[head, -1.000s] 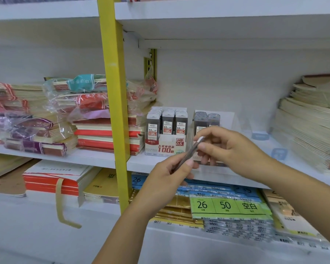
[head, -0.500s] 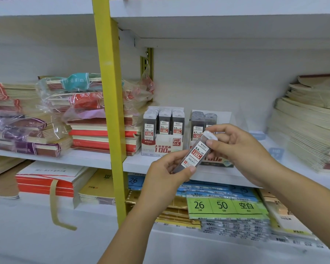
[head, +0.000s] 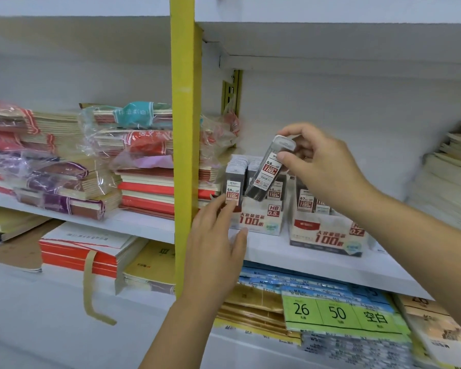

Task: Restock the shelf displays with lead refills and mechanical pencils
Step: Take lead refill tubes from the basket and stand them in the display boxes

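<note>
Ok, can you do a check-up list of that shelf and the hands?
Surface: white shelf board, holding stock.
Job's things: dark lead refill case with red label, tilted over white cardboard HB 0.5 display box; white 0.7 display box beside it.
Clutter: plastic-wrapped notebook stacks.
Hands: right hand pinches the case's top; left hand touches the 0.5 box front.
Cables: nothing seen.
Surroundings: yellow upright post; green label sheets below.

wht shelves [head: 317,265] | ylw upright [head: 185,129] | wht back wall [head: 330,107] | even light
</note>
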`<state>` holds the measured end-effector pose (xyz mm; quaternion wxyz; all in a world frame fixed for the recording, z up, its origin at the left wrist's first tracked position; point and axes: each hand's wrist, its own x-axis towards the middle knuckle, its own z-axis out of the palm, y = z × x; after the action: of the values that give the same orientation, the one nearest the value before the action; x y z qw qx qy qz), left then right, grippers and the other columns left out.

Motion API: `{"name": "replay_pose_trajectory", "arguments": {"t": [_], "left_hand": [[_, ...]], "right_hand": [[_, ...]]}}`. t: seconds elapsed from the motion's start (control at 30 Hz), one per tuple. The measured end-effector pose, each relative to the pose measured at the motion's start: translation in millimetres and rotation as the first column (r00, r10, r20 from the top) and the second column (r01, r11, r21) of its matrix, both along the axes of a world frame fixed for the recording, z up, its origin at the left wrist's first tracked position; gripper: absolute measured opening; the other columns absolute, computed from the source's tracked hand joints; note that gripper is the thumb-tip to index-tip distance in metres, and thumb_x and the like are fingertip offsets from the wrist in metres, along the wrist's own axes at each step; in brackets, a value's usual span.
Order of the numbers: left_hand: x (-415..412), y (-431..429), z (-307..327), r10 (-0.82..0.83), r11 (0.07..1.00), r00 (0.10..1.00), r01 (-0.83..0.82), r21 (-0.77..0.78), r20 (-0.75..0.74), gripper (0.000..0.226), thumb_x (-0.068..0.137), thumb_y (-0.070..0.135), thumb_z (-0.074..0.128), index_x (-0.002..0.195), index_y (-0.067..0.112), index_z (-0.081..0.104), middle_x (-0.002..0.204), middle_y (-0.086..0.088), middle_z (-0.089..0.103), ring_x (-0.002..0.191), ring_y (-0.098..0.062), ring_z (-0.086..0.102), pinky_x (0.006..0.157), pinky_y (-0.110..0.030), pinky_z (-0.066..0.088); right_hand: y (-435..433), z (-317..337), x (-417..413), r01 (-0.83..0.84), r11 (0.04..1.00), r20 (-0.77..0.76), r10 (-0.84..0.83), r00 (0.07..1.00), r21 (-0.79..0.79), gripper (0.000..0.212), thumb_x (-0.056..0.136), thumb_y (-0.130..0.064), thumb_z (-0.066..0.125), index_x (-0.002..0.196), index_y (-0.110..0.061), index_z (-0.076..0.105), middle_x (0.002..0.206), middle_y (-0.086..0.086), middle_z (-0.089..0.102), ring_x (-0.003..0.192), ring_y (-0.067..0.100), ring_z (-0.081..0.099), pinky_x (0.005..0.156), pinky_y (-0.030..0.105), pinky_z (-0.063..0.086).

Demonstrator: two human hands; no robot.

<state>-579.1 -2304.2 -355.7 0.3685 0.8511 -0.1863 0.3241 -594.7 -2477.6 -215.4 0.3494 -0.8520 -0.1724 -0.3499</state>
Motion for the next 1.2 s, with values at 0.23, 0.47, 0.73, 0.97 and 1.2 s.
{"name": "replay_pose_trajectory", "arguments": {"t": [0.23,0.47,0.73,0.97,1.2], "left_hand": [[5.8,10.2,-11.2,-0.039,0.999,0.999,0.039,0.008,-0.034,0.063,0.099,0.033,0.056,0.156,0.028,0.029,0.161,0.014,0.026,0.146,-0.002,0.018,0.118,-0.021,0.015],[6.4,13.2,-14.8,-0.075,0.997,0.997,0.076,0.028,-0.018,0.064,0.101,0.036,0.053,0.157,0.027,0.025,0.164,0.015,0.021,0.150,-0.002,0.011,0.121,-0.020,0.009],[6.2,14.8,-16.2,-0.129,0.992,0.992,0.129,0.012,-0.016,0.062,0.101,0.035,0.053,0.157,0.027,0.027,0.164,0.016,0.020,0.150,0.000,0.011,0.121,-0.020,0.011],[-37.7,13.8,-31.5,-0.143,0.980,0.983,0.157,-0.120,0.119,0.034,0.091,0.022,0.059,0.124,0.020,0.065,0.116,0.006,0.063,0.111,-0.009,0.051,0.097,-0.014,0.037],[-100.0,21.0,-176.0,-0.313,0.797,0.664,0.573,0.193,-0.679,0.039,0.097,0.028,0.061,0.136,0.025,0.056,0.131,0.004,0.053,0.111,-0.011,0.053,0.087,-0.022,0.039]], "right_hand": [[18.8,8.3,15.2,-0.051,0.999,0.031,0.051,0.998,-0.003,0.031,0.089,-0.016,0.066,0.094,-0.045,0.055,0.089,-0.007,0.070,0.081,0.012,0.068,0.075,0.039,0.059],[37.6,-10.5,35.6,0.026,0.977,-0.121,-0.052,0.991,-0.211,0.032,0.085,-0.025,0.073,0.102,-0.038,0.049,0.084,-0.012,0.064,0.073,-0.001,0.061,0.066,0.019,0.051],[42.3,-21.0,36.6,0.171,0.844,-0.025,-0.213,0.977,-0.508,0.037,0.091,-0.031,0.064,0.127,-0.030,0.057,0.102,-0.007,0.045,0.087,0.013,0.050,0.078,0.030,0.045],[26.1,-68.1,-51.1,-0.032,0.974,0.078,0.050,0.996,-0.224,0.023,0.096,-0.026,0.055,0.118,-0.032,0.060,0.085,-0.015,0.056,0.074,0.007,0.055,0.066,0.010,0.040],[-36.9,-267.7,-128.3,-0.012,0.993,-0.634,-0.066,0.770,-0.118,0.017,0.099,-0.023,0.051,0.110,-0.029,0.061,0.081,-0.005,0.063,0.068,0.016,0.059,0.062,0.035,0.045]]}}
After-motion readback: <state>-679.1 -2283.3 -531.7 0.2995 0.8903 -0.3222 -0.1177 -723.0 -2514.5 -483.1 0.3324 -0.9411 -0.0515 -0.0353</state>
